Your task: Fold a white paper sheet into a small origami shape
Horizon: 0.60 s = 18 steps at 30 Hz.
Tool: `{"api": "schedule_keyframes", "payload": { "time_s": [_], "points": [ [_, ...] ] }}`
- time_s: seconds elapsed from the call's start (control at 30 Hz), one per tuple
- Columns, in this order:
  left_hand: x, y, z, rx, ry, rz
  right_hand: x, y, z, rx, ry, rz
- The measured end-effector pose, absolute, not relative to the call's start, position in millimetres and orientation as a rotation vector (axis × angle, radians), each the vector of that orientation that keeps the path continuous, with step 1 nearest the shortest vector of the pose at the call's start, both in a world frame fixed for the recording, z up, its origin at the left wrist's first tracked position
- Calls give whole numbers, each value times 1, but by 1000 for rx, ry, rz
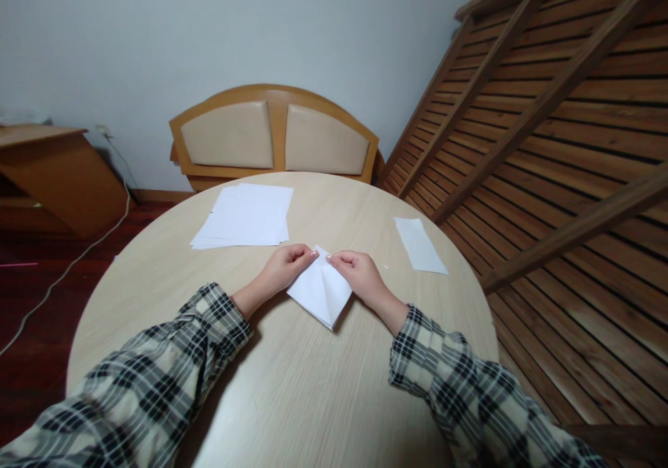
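Observation:
A folded white paper (319, 291) lies on the round light-wood table (292, 384), shaped like a kite with a crease down its middle. My left hand (284, 268) pinches its upper left edge with curled fingers. My right hand (360, 273) pinches the upper right edge the same way. The fingertips of both hands nearly meet at the paper's top corner. Both forearms wear black-and-white plaid sleeves and rest over the table.
A stack of white sheets (245, 215) lies at the table's far left. A narrow white paper strip (420, 244) lies at the far right. A padded wooden headboard (274, 138) stands behind the table. A slatted wooden frame (547, 141) leans on the right. A cable (78, 252) runs across the dark floor.

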<state>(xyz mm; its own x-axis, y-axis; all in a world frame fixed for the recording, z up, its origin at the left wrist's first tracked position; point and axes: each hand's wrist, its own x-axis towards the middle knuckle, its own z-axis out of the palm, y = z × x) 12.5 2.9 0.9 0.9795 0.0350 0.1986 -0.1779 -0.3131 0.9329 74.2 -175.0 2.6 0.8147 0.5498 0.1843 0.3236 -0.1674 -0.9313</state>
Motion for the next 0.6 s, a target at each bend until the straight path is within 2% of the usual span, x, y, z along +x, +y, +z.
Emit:
{"api": "schedule_keyframes", "payload": {
  "time_s": [0.6],
  "points": [
    [8,1,8,1789,-54,169,83,-180,3,-1708,-582,12]
  ]
}}
